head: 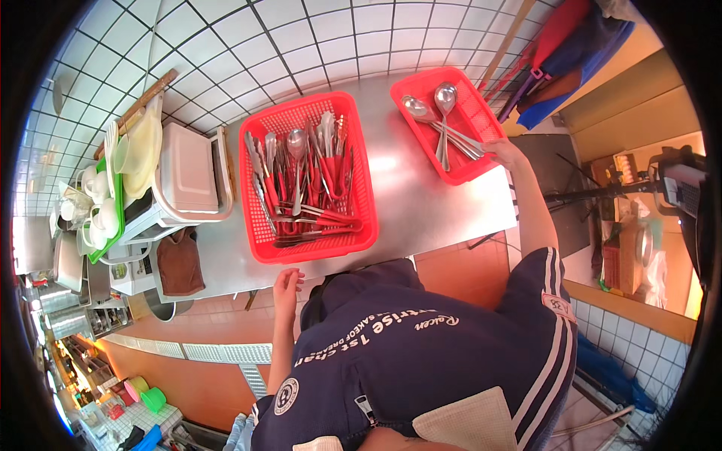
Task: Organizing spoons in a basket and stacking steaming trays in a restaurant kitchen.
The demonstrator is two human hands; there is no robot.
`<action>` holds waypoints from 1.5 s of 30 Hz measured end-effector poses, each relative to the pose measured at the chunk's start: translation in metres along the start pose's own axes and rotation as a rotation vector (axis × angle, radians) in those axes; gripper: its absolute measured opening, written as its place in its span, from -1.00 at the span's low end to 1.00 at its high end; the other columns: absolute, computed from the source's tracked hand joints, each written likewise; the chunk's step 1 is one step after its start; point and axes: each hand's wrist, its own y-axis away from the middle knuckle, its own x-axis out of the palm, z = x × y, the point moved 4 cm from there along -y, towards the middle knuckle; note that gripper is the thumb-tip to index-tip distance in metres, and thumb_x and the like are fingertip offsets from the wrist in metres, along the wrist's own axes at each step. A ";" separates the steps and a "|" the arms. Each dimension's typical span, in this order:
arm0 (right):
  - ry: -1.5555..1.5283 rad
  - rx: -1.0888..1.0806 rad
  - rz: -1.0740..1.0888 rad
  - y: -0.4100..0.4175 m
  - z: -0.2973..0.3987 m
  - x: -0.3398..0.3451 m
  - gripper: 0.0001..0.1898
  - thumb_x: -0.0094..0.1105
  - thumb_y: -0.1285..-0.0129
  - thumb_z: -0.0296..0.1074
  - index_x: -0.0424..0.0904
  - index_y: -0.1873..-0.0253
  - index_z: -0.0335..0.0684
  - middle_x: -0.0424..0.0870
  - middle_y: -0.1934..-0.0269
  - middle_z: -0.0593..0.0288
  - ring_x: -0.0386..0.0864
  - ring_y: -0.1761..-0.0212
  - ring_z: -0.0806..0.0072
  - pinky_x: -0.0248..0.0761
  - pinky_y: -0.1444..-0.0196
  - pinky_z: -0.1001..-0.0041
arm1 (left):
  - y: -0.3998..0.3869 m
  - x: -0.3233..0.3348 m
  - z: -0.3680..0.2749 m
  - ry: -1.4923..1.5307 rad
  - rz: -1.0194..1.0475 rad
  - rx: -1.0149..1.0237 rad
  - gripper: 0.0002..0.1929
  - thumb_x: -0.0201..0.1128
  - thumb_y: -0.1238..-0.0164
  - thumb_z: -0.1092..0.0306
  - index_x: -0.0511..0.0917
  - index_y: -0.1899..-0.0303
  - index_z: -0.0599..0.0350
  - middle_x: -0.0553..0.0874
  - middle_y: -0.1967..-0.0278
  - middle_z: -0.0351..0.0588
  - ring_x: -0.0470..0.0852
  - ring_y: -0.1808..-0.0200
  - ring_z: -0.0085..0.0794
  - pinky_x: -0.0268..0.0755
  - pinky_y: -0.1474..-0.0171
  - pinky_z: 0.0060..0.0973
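Note:
My right hand (502, 153) is at the near right rim of a small red plastic basket (458, 176), its fingers closed at the end of a metal serving spoon's handle (465, 138). Several large metal spoons lie crossed in this basket, bowls at the far side. To its left stands a larger red plastic basket (369, 220), full of metal tongs with red grips (333, 177); a metal serving spoon (296, 144) lies on top. My left hand (289, 283), empty with fingers loosely curled, hangs by the table's near edge, just below the large basket.
Both baskets stand on a stainless steel table (395, 152) against a tiled wall. At its left are a white lidded container (192, 166), a brown cloth (179, 264) and a green tray (117, 217) with white cups. Bags hang at the upper right, above a black tripod arm (603, 191).

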 end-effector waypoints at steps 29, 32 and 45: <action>0.530 -0.872 -0.226 0.080 0.071 0.197 -0.75 0.24 -0.08 -0.26 0.57 0.21 -0.31 0.54 0.30 0.03 0.52 0.30 0.22 0.40 0.20 0.38 | 0.002 0.010 0.012 0.024 0.008 -0.028 -0.83 0.04 -0.34 0.31 0.50 0.18 0.16 0.63 0.30 -0.18 0.52 0.30 -0.60 0.32 0.27 -0.65; 0.365 -0.780 0.097 0.084 0.045 0.298 -0.71 0.24 -0.09 -0.18 0.59 0.22 -0.32 0.56 0.33 0.05 0.52 0.36 0.32 0.39 0.26 0.41 | -0.003 -0.001 0.017 0.034 0.036 0.013 -0.84 0.04 -0.34 0.32 0.51 0.19 0.17 0.63 0.30 -0.18 0.53 0.30 -0.60 0.32 0.27 -0.65; 0.438 -0.276 0.059 -0.088 -0.045 0.476 -0.77 0.28 0.07 -0.37 0.56 0.58 -0.46 0.57 0.65 0.06 0.60 0.51 0.32 0.43 0.46 0.35 | 0.014 -0.124 0.059 0.195 -0.020 -0.039 -0.83 0.03 -0.34 0.30 0.51 0.22 0.17 0.63 0.31 -0.17 0.53 0.31 -0.59 0.33 0.30 -0.64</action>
